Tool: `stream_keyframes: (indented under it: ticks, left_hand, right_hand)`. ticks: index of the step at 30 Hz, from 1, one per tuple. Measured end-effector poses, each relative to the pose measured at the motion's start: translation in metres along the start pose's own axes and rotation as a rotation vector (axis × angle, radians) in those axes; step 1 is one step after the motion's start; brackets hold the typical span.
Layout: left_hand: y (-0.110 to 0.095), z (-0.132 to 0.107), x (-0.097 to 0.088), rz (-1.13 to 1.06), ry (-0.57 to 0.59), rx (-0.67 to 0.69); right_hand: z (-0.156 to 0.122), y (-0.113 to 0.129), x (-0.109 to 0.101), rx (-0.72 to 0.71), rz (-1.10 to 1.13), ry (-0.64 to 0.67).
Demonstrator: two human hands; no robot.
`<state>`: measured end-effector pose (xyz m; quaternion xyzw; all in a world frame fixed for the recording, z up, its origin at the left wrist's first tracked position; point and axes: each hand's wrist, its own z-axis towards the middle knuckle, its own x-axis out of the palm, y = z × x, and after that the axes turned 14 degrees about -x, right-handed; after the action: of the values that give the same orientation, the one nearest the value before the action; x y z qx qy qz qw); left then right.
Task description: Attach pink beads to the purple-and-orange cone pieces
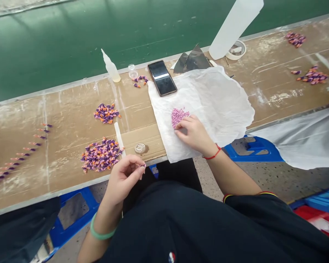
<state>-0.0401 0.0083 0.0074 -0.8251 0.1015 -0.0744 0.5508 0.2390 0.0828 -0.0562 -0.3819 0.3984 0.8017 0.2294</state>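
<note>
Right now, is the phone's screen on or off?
Off, it seems: the phone lies face up, and its screen is black with only a pale glare across it.

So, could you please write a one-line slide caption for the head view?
Right hand touches pink beads on white paper while left hand pinches a tiny piece.

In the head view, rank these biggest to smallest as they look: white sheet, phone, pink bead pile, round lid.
white sheet
phone
pink bead pile
round lid
No two look alike in size.
</note>
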Motion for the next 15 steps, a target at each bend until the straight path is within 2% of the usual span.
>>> stream_keyframes:
  ticks: [3, 9, 12, 15]
  left_hand:
    - [0.002, 0.001, 0.002, -0.005, 0.003, -0.042]
    - [-0.002, 0.000, 0.011, -0.004, -0.007, -0.159]
    - [-0.004, 0.001, 0.018, -0.028, 0.011, -0.190]
    - [0.000, 0.008, 0.028, -0.118, 0.037, -0.209]
  right_hand:
    - [0.004, 0.002, 0.003, 0.003, -0.027, -0.005]
    - [0.009, 0.004, 0.011, -0.014, -0.116, 0.085]
    - [0.008, 0.009, 0.008, -0.020, -0.107, 0.072]
    - [0.001, 0.025, 0.000, -0.006, 0.053, 0.008]
